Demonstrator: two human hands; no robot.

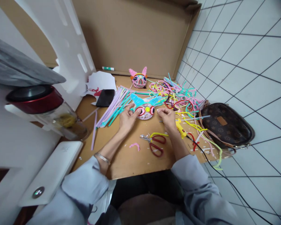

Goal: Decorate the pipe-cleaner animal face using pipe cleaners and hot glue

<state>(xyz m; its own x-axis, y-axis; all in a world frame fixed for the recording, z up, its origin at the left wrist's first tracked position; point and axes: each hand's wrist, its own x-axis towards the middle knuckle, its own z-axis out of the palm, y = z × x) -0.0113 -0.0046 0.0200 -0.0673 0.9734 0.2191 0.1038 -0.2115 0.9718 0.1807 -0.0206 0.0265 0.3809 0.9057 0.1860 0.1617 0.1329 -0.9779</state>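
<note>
Head (145, 110) with blue ears sits between the left hand (127, 118), which pinches its edge, and the right hand (168, 118), whose fingertips nearly meet just beside it, whether holding anything I cannot tell. Left of both, a glass bottle (65, 117) holds something yellowish. Scissors (150, 141) lie nearer the body, a glue gun (181, 128) partly behind the right forearm, pipe cleaners (175, 93) heaped beyond.

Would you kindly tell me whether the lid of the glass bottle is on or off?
On: the black-and-red lid sits over the top of the glass bottle.
</note>
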